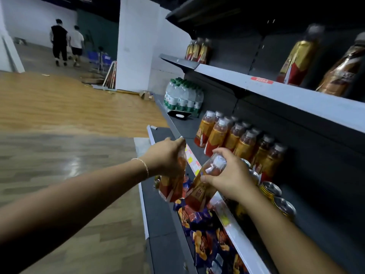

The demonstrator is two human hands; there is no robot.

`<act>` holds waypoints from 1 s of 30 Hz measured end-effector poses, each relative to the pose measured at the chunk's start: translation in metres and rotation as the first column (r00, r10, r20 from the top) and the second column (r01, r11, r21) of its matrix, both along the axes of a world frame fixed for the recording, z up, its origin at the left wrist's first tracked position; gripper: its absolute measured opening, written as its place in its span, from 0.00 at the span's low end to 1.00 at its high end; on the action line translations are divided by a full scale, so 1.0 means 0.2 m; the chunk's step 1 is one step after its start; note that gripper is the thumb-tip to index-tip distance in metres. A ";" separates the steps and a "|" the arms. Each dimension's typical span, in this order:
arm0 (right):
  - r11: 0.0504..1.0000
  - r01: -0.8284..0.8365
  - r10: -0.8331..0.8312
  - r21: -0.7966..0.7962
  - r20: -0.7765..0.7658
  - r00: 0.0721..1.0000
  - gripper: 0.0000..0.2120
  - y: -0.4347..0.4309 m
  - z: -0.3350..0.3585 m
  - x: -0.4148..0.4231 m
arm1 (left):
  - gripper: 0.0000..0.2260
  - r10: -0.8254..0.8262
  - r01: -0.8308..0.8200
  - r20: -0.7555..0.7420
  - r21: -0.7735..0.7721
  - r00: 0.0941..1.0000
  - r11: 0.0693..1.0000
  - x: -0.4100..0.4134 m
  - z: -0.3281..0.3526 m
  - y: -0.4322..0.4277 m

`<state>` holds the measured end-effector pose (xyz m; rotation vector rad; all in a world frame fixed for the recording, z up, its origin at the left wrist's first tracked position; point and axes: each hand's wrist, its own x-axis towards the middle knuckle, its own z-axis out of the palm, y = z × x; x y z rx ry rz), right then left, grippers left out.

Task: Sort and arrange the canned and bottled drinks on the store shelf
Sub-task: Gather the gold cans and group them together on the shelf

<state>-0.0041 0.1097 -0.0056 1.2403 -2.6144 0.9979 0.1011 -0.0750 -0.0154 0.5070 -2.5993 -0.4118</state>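
The left grip is clamped on the left bottle, the right grip on the right bottle, whose tilted base might topple the cans when shelved.

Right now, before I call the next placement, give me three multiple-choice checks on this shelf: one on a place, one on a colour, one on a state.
1. Where does the pack of green-capped water bottles stand?
A. at the far end of the shelving, beyond the row of amber drink bottles
B. on the top shelf
C. in the left hand

2. What colour is the cap of the right-hand bottle?
A. green
B. white
C. black

3. What are the hands doing?
A. both are empty
B. only the right one holds a bottle
C. each grips a bottle

Key: 1 A, the pack sits farther back than the row. 2 B, the cap shows white under the fingers of the right hand. 3 C, the left hand grips the left-hand bottle and the right hand grips its own.
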 end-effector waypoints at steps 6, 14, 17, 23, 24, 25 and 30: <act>0.993 0.056 -0.062 -0.102 -0.050 0.997 0.35 -0.15 0.04 -0.23 | 0.24 -0.052 0.048 -0.101 -0.041 0.993 0.998 -0.30 0.02 -0.21; 0.960 0.191 -0.218 -0.205 -0.117 0.969 0.36 -0.44 0.03 -0.49 | 0.30 -0.200 0.184 -0.129 -0.124 0.971 0.975 -0.78 0.09 -0.61; 0.936 0.269 -0.301 -0.227 -0.123 0.946 0.36 -0.57 0.02 -0.59 | 0.29 -0.257 0.243 -0.106 -0.131 0.960 0.961 -0.97 0.11 -0.75; 0.893 0.414 -0.433 -0.178 -0.090 0.897 0.37 -0.83 -0.01 -0.74 | 0.27 -0.412 0.405 -0.029 -0.129 0.911 0.905 -1.27 0.11 -0.95; 0.885 0.433 -0.450 -0.171 -0.080 0.889 0.37 -0.87 -0.01 -0.76 | 0.27 -0.436 0.430 -0.023 -0.130 0.900 0.894 -1.31 0.11 -0.98; 0.880 0.446 -0.462 -0.160 -0.078 0.883 0.37 -0.91 -0.02 -0.78 | 0.27 -0.455 0.449 -0.019 -0.129 0.890 0.884 -1.35 0.11 -1.00; 0.860 0.508 -0.511 -0.056 -0.060 0.858 0.39 -1.06 -0.06 -0.83 | 0.32 -0.516 0.513 -0.009 -0.106 0.856 0.852 -1.50 0.12 -1.10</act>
